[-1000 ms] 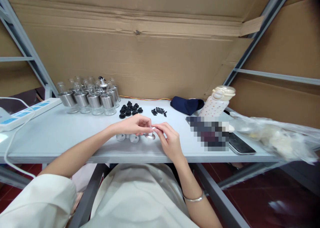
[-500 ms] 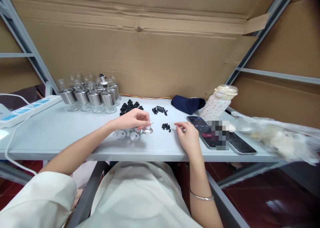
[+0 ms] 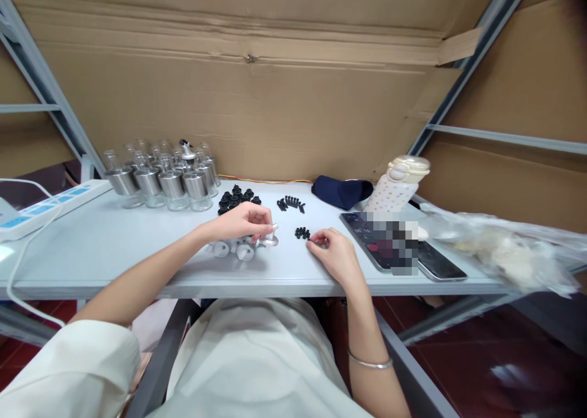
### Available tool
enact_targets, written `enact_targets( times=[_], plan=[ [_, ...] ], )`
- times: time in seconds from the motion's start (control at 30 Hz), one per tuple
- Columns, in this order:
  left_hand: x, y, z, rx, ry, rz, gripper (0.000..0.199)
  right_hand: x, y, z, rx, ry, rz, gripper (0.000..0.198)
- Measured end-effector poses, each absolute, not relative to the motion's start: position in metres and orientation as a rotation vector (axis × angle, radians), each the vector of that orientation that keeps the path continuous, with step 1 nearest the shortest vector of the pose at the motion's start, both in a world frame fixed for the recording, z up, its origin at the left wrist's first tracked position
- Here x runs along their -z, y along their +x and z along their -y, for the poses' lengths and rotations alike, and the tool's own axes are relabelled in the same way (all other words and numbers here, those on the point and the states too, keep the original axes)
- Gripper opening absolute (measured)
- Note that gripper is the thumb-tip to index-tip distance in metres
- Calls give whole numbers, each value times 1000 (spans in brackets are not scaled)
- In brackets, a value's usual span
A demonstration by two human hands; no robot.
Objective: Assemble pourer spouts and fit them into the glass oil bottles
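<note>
My left hand [image 3: 250, 219] pinches a silver metal pourer cap [image 3: 270, 241] with a flared base and a narrow spout, held just above the table. Below that hand lie several more silver pourer caps [image 3: 244, 252], partly hidden by the fingers. My right hand [image 3: 334, 253] has its thumb and index finger closed at a small black plug, mostly covered by the fingertips. Its other fingers are curled. Just left of them sits a cluster of small black plugs [image 3: 301, 232]. Black ribbed stoppers [image 3: 236, 198] are heaped behind my left hand, and black spout tips [image 3: 290, 203] lie in a loose row.
Glass bottles with steel sleeves [image 3: 172, 186] stand at the back left, beside a white power strip [image 3: 55, 207]. To the right are a navy cap [image 3: 342, 190], a dotted bottle [image 3: 392, 192], two phones [image 3: 443, 262] and a plastic bag [image 3: 504, 247]. Cardboard [image 3: 275, 118] walls the back.
My right hand has moved left to the edge of the small plug cluster, and its fingertips have closed at one plug. My left hand keeps the pourer cap nearly in place.
</note>
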State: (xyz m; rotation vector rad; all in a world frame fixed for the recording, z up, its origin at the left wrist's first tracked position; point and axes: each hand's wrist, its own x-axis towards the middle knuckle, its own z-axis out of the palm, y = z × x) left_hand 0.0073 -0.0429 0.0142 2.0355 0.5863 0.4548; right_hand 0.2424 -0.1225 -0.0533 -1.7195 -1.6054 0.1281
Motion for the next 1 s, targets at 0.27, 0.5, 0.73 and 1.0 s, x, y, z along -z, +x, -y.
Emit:
enact_targets(
  times=[0.27,0.5,0.73,1.0],
  plan=[
    [-18,8,47,-448,2074,-591,32,53,237,123,-56,-1727,1639,10],
    [-17,8,47,-435,2054,-575,29,46,231,126,-137,-1577,1591,7],
    [-20,6,48,-383,2036,-557,28,42,184,128,-453,-1216,1453,9],
    [-20,6,50,-315,1962,-530,25,46,188,128,-644,-1048,1354,20]
  ],
)
